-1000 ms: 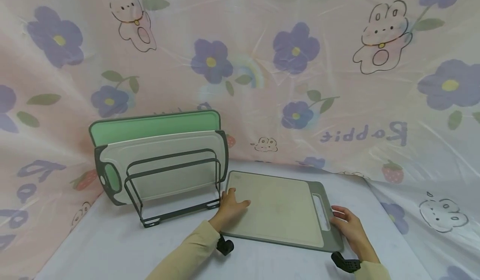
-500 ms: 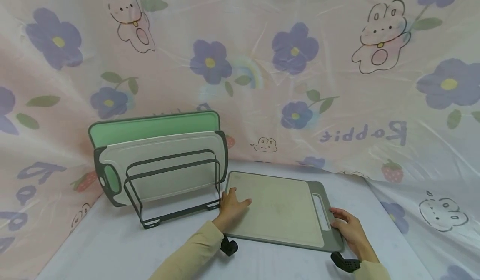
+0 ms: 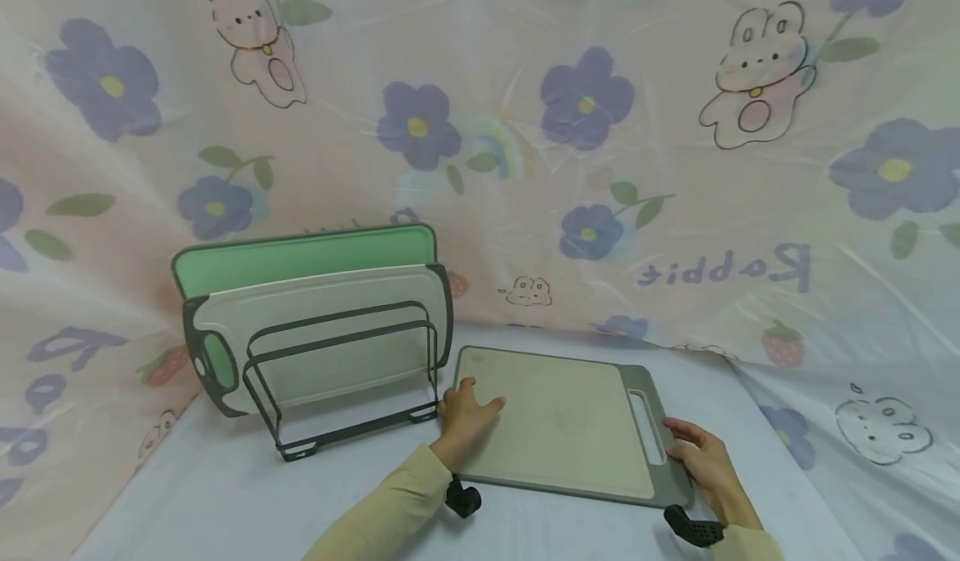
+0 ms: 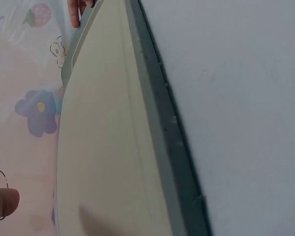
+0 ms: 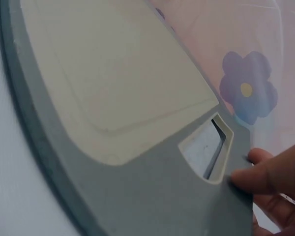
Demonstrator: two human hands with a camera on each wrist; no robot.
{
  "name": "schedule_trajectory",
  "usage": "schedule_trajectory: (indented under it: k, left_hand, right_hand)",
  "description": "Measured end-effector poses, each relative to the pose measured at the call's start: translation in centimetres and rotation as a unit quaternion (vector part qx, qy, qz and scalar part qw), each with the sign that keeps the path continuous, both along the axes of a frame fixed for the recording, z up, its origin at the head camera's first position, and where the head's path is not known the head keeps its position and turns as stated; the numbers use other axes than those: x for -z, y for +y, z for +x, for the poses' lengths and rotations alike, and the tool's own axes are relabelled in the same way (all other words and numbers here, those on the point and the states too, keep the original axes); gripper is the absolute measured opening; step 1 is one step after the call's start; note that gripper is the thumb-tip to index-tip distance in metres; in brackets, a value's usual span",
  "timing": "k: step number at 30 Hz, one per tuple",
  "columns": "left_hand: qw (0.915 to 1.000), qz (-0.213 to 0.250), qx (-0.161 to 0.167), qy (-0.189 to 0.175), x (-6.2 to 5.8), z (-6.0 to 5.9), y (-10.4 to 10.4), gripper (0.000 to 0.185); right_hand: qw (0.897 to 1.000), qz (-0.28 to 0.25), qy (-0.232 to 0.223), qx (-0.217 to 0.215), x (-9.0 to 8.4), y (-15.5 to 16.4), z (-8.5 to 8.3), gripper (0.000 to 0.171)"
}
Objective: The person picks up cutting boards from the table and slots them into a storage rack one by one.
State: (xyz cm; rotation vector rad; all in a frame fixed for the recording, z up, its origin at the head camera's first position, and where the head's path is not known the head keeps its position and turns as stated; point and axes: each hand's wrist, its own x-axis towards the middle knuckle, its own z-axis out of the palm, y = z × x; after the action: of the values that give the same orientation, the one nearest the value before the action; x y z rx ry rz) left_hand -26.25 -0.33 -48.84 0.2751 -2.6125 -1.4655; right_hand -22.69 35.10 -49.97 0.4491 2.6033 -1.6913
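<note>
A beige cutting board with a grey rim and a slotted handle lies flat on the white table. My left hand holds its left edge, thumb on the top face. My right hand grips the grey handle end at the right. In the left wrist view the cutting board runs away along its grey rim, with a fingertip at the lower left. In the right wrist view my fingertips pinch the rim beside the handle slot.
A dark wire rack stands left of the board, close to my left hand. It holds a white board with grey ends and a green board behind. A flowered plastic sheet forms the backdrop.
</note>
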Motion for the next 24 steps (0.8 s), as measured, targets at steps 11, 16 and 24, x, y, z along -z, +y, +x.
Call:
schedule_trajectory:
  k: [11,16,24]
  left_hand:
    - [0.9985,0.048,0.0,0.025,0.2,0.3,0.1,0.054]
    - [0.9959,0.091,0.004,0.002,0.4,0.3,0.2,0.051]
    - [0.9927,0.117,0.014,-0.025,0.3,0.4,0.0,0.05]
  right_hand:
    - [1.0,0.019,-0.005,-0.002,-0.4,1.0,0.1,0.057]
    - [1.0,0.024,-0.01,-0.001,-0.3,1.9,0.3,0.056]
    - [0.998,0.056,0.0,0.008,-0.2,2.4,0.4,0.052]
